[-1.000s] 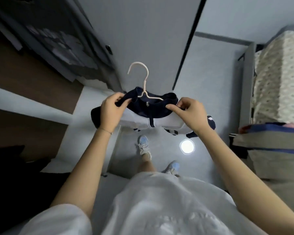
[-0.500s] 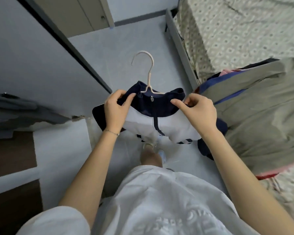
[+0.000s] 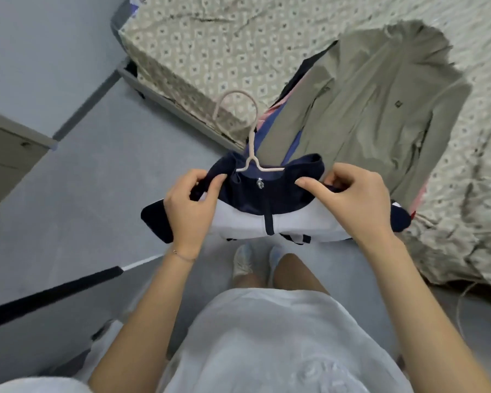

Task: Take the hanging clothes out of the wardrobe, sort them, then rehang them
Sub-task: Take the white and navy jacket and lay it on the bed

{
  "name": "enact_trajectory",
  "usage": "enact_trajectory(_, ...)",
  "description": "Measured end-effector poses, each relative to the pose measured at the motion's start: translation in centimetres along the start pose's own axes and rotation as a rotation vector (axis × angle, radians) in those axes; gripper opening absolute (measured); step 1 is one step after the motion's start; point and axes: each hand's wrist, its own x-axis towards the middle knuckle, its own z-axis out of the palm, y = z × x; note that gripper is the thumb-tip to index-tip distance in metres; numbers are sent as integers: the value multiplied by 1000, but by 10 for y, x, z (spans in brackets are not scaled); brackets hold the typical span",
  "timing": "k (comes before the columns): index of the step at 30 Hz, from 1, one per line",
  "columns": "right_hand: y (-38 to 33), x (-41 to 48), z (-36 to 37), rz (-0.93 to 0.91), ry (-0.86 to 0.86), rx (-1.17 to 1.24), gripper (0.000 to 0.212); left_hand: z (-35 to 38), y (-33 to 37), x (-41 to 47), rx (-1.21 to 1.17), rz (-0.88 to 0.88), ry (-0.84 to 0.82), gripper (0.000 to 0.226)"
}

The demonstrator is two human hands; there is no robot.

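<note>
Left hand (image 3: pixel 192 205) and right hand (image 3: pixel 352 201) each pinch a shoulder of the navy-and-white jacket (image 3: pixel 267 211) on its pink hanger (image 3: pixel 248 137), near the bed's (image 3: pixel 210 52) olive jacket (image 3: pixel 366 109)

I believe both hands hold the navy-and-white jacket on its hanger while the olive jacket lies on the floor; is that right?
Not quite: the head view shows the olive jacket lying on the patterned bed, not the floor. The rest is right.
</note>
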Motion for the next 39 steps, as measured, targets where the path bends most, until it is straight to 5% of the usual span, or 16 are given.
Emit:
enact_trajectory(9, 46, 66, -91, 168, 153, -22, 63, 130, 75, 69, -32, 227, -139, 28)
enact_trajectory(21, 150, 186, -182, 184, 257, 97, 60, 304, 163, 127, -111, 223, -324, 13)
enact_trajectory(39, 255, 413, -184, 320, 432, 16, 53, 551, 187, 285, -136, 231, -532, 11)
